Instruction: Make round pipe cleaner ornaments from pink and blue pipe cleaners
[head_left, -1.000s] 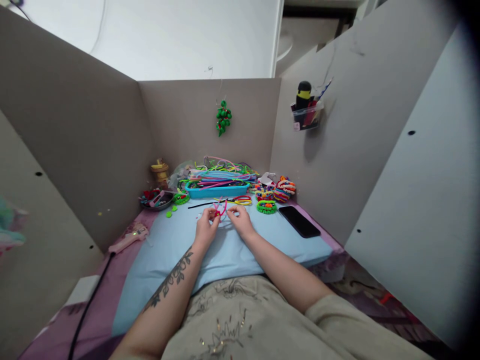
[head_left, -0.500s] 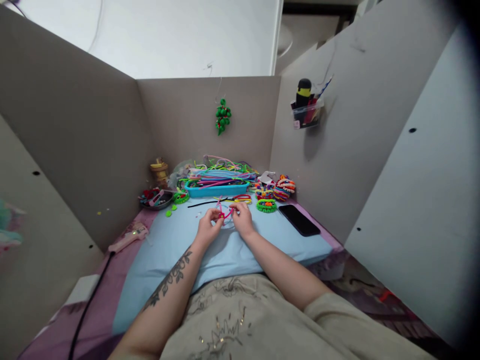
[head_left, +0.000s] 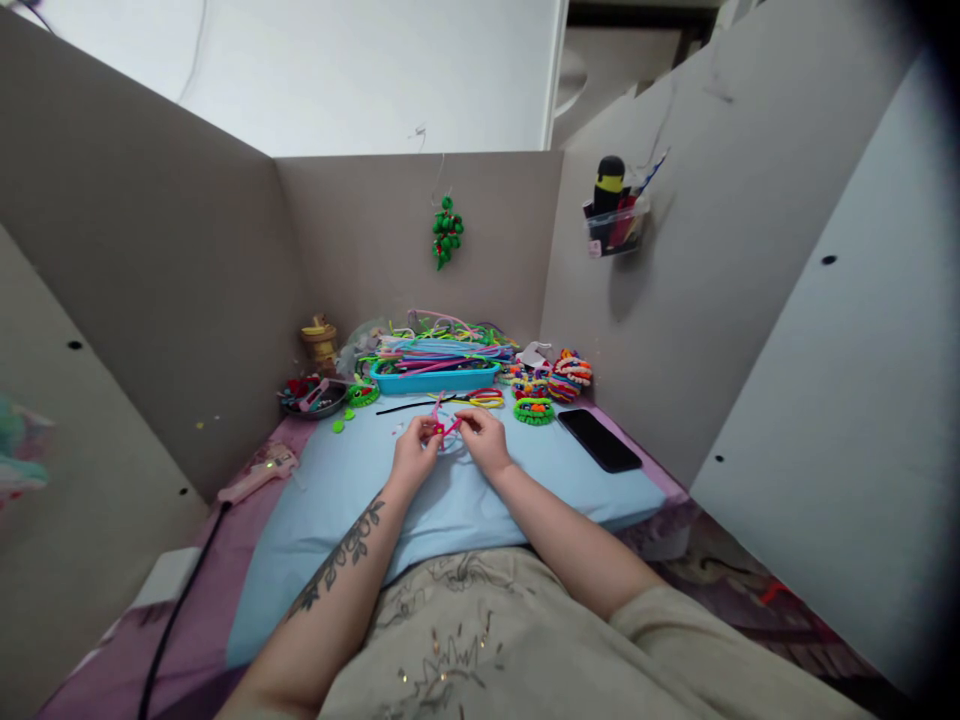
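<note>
My left hand (head_left: 415, 449) pinches a bent pink pipe cleaner (head_left: 441, 430) with a small yellow spot at its middle. The fingers of my right hand (head_left: 484, 440) are closed on another stretch of the same pink pipe cleaner, to the right. A pale blue loop shows behind it, between my hands; I cannot tell whether it is joined to the pink. Just beyond my hands lie a black pipe cleaner (head_left: 405, 407) and scissors (head_left: 487, 398) with red and yellow handles.
A blue tray (head_left: 435, 382) heaped with coloured pipe cleaners stands at the back. On the right are green ring-shaped pieces (head_left: 533, 411) and a phone (head_left: 600, 440). A pink glue gun (head_left: 259, 474) with a black cord and a dark bowl (head_left: 315, 405) are on the left. Grey panels surround the table.
My right fingers have shifted slightly left and up, and the pink pipe cleaner's curve between my hands now looks straighter. My left hand has moved a little left.
</note>
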